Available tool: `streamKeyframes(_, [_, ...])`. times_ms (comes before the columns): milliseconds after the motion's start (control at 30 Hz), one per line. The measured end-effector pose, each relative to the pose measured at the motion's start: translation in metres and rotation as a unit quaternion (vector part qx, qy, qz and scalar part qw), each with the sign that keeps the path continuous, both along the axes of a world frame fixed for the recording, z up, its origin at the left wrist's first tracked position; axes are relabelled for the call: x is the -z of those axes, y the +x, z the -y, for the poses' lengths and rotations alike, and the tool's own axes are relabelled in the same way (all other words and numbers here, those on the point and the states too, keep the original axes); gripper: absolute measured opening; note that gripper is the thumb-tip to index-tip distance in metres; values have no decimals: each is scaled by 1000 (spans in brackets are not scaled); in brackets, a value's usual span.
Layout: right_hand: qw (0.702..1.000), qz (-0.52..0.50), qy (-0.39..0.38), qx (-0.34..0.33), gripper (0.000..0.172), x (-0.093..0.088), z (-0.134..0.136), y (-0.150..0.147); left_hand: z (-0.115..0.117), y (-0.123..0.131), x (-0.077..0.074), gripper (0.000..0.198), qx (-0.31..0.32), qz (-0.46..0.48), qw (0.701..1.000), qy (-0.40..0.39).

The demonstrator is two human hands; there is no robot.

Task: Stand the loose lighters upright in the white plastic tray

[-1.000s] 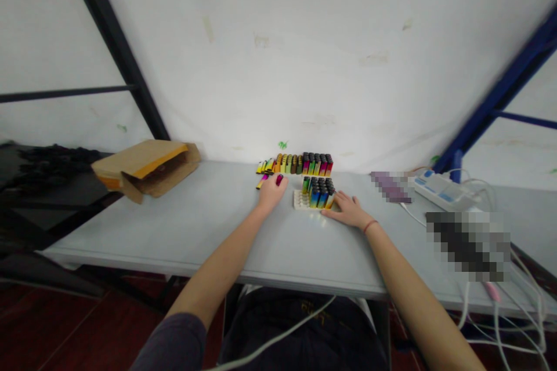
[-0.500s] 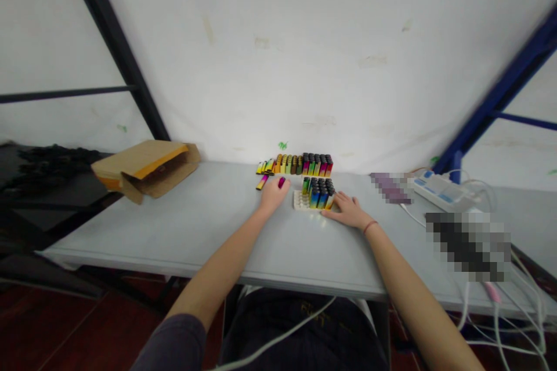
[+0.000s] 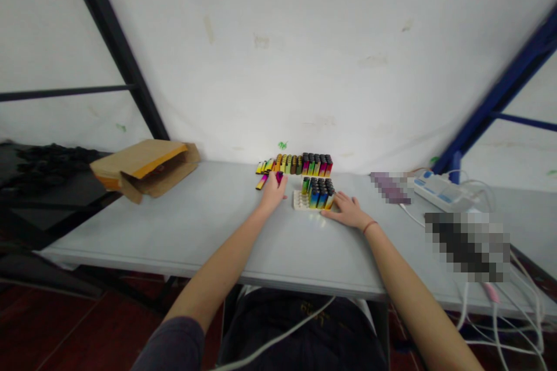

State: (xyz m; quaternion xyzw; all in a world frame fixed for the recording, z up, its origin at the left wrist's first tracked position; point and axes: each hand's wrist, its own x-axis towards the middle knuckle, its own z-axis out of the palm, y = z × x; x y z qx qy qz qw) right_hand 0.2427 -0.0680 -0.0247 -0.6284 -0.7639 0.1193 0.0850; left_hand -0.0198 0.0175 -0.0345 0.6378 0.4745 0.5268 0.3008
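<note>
My left hand [image 3: 272, 193] is closed around a purple lighter [image 3: 279, 175], partly hidden by the fingers. Just left of it, a yellow and purple lighter [image 3: 261, 181] lies on the table. To the right stands a white tray with holes [image 3: 300, 201]. Upright lighters with black tops [image 3: 321, 197] fill its middle and right side, and a green one [image 3: 306, 185] stands at the back left; bare holes show at the left. My right hand [image 3: 349, 212] curls around the tray's right end, thumb at the front corner and fingers along the side.
Behind the tray, a block of upright lighters [image 3: 317, 164] stands near the wall, with a row of yellowish lighters [image 3: 288, 164] beside it. An open cardboard box [image 3: 148, 169] lies at left. A power strip [image 3: 444, 191] and white cables [image 3: 539, 307] are at right.
My left hand has shifted slightly forward and left, its fingers turned more upright, and more of the purple lighter shows. My right hand and the tray stay in place.
</note>
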Motion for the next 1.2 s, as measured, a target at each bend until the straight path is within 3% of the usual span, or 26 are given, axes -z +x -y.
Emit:
streamKeyframes(233, [1000, 2, 1, 0, 63, -1, 0, -1, 6, 0, -8, 28, -47, -132, 984, 112])
streamKeyframes(467, [1000, 8, 4, 3, 61, -3, 1, -2, 10, 2, -11, 35, 45, -98, 981, 164])
streamKeyframes(833, [1000, 3, 6, 3, 64, 3, -1, 0, 22, 15, -4, 25, 169, -123, 960, 186])
streamKeyframes(1200, [1000, 4, 1, 3, 62, 0, 0, -2, 20, 19, 4, 32, 154, -93, 969, 168])
